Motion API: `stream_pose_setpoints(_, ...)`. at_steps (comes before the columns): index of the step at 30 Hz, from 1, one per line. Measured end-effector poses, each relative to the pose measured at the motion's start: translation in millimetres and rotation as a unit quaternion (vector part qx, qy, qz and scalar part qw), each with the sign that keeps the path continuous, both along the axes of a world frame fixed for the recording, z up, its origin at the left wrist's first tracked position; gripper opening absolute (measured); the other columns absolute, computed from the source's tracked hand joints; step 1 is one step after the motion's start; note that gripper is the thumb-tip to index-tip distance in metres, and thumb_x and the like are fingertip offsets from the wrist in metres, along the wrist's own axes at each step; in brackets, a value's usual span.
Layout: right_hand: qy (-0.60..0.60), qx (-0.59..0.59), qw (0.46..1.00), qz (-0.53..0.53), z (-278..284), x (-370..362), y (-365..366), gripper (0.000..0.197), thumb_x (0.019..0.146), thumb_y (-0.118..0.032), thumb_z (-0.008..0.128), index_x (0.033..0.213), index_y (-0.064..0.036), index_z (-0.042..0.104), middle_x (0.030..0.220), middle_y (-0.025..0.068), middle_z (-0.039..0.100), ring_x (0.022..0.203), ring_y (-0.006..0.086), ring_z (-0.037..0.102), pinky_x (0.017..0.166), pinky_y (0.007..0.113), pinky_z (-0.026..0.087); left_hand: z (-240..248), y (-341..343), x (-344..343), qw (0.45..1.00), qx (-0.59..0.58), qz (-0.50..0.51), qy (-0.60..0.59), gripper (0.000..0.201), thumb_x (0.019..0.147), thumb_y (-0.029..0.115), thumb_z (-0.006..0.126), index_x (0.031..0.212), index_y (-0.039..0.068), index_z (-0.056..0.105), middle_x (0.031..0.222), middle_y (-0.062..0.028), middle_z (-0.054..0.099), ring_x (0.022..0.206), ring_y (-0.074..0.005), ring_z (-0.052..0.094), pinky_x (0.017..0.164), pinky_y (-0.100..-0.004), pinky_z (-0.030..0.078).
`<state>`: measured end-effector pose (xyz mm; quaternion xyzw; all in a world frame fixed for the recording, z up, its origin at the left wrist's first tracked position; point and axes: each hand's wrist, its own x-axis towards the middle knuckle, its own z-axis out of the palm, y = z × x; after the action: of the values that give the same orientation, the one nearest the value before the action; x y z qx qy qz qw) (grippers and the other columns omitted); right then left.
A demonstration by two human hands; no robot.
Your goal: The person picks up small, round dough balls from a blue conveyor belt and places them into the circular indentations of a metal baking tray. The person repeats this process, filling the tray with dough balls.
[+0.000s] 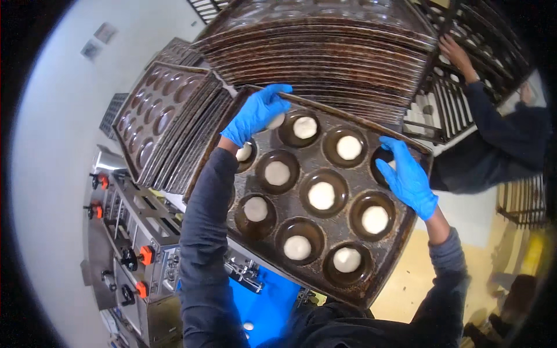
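Observation:
A dark, worn baking pan with round cups lies tilted in front of me, and several cups hold a pale, round dough piece. My left hand, in a blue glove, is over the pan's far left part. Its fingers are partly bent beside a dough piece that the hand partly covers. On the right side, my blue-gloved right hand has thumb and fingers apart around a cup at the pan's edge. Part of the dough piece there shows beside the fingers. What supports the pan is hidden.
Beyond the pan rises a tall stack of baking pans; another stack stands to the left. A steel machine with orange-and-black knobs and a blue belt are nearer. At right, another person's arm reaches toward a dark rack.

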<state>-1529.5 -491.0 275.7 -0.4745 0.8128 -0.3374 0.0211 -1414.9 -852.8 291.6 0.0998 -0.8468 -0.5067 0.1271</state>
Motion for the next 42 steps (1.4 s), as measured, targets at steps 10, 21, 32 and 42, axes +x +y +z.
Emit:
stream_pose_setpoints(10,0.303,0.158,0.939,-0.038,14.9,31.4,-13.7,0.071,0.082,-0.030,0.071,0.138,0.0003,0.040,0.129,0.0210,0.052,0.122,0.0414,0.046,0.103,0.049,0.037,-31.0,-41.2,25.0,0.919,-0.364,0.151,-0.019,0.041,0.083,0.025,0.072,0.120,0.009,0.065,0.106,-0.0131,0.069,0.090,-0.0241,0.066,0.083,-0.0343,0.052)
stream_pose_setpoints(21,0.194,0.122,0.907,0.354,2.1,177.2,-174.6,0.023,0.074,-0.012,0.065,0.096,-0.0061,0.063,0.095,0.0182,0.057,0.093,0.0358,0.059,0.082,0.046,0.050,13.1,115.8,325.5,0.865,-0.046,0.490,0.097,0.036,0.099,0.018,0.052,0.129,-0.002,0.056,0.124,-0.0109,0.061,0.112,-0.0192,0.057,0.098,-0.0307,0.044)
stream_pose_setpoints(32,0.201,0.086,0.864,0.455,90.4,288.1,-129.8,0.066,0.080,0.009,0.056,0.143,-0.0071,0.043,0.148,0.0105,0.042,0.130,0.0291,0.046,0.109,0.038,0.036,-161.4,516.7,778.8,0.436,0.191,0.876,-0.080,0.034,0.096,0.032,0.058,0.105,0.000,0.066,0.090,-0.0058,0.066,0.078,-0.0118,0.056,0.069,-0.0277,0.046)
stream_pose_setpoints(42,-0.035,0.188,0.502,0.844,-155.7,854.7,87.2,0.046,0.088,-0.024,0.060,0.128,-0.0040,0.053,0.115,0.0219,0.060,0.108,0.0411,0.054,0.093,0.048,0.043,-324.3,704.1,1119.4,0.113,0.029,0.958,-0.261,0.053,0.090,0.040,0.052,0.115,-0.005,0.062,0.112,-0.0283,0.063,0.105,-0.0441,0.059,0.093,-0.0486,0.046)
